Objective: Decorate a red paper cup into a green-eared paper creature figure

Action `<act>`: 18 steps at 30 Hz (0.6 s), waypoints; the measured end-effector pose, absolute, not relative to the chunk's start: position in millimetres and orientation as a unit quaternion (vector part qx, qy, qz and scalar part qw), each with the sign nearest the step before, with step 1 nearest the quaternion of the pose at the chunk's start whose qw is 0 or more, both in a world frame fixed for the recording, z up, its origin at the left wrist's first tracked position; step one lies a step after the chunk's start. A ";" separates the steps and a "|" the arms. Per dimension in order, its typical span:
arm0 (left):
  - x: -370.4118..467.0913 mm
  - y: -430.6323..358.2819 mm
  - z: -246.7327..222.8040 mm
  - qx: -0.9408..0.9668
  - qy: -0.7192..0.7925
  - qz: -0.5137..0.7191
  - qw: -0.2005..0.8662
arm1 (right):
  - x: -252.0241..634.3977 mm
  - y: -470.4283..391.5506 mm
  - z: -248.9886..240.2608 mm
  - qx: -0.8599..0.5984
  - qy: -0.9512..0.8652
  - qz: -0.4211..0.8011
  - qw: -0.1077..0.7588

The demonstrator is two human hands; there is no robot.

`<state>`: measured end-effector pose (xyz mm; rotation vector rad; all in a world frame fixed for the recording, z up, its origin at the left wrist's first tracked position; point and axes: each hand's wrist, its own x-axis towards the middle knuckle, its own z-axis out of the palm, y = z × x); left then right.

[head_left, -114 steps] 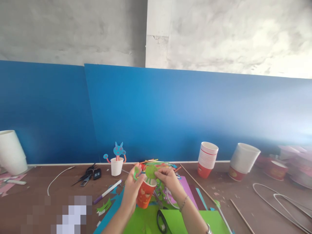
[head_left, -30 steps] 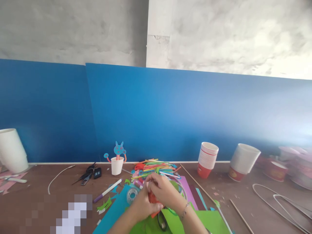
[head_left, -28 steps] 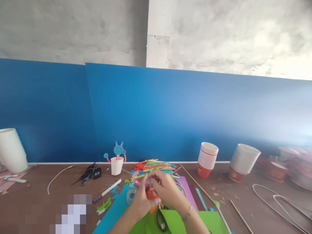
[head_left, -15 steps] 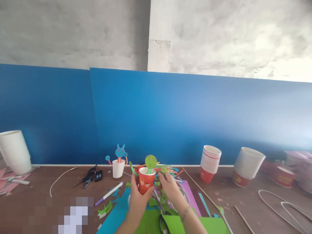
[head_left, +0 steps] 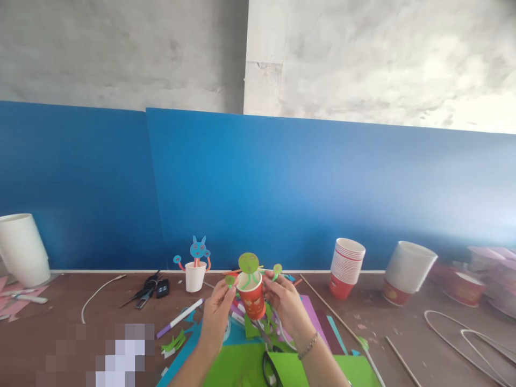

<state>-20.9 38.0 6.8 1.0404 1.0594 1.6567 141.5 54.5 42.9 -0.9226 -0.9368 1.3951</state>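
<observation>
A red paper cup [head_left: 253, 302] with a pale printed pattern is held up over the green sheet, tilted slightly. A round green paper face [head_left: 249, 263] rises from its mouth on green stems. My left hand [head_left: 215, 312] pinches the cup's left arm, just below a small green disc [head_left: 229, 280]. At the cup's right side, my right hand [head_left: 286, 303] has its fingers closed on the base of the other arm, which ends in a second green disc [head_left: 277, 268]. Part of the grip there is hidden. Below lie scissors [head_left: 268, 368] on green paper [head_left: 229, 365].
A white cup with a blue cat-like face [head_left: 198, 249] stands behind on the left. Stacked paper cups [head_left: 347, 269] and a larger white stack [head_left: 409, 274] stand right. Around lie a marker [head_left: 179, 318], keys [head_left: 162, 288], green scraps [head_left: 174, 343], thin sticks [head_left: 332, 312] and a cable [head_left: 463, 336].
My left hand has let go of the cup's side and taken the left arm, bringing it upright. The cup has moved slightly right. The right arm now bends upward, its disc higher.
</observation>
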 end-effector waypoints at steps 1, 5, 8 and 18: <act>-21.1 38.4 7.2 0.417 0.423 0.667 0.449 | 141.4 53.0 44.9 -0.380 -0.403 0.601 0.576; -20.5 40.8 5.4 0.406 0.399 0.674 0.471 | 137.4 47.0 47.2 -0.367 -0.450 0.610 0.539; -18.0 41.0 3.8 0.388 0.395 0.682 0.477 | 131.2 45.5 42.2 -0.387 -0.458 0.600 0.529; -19.5 39.2 8.6 0.401 0.367 0.678 0.494 | 128.8 48.9 32.0 -0.378 -0.408 0.613 0.561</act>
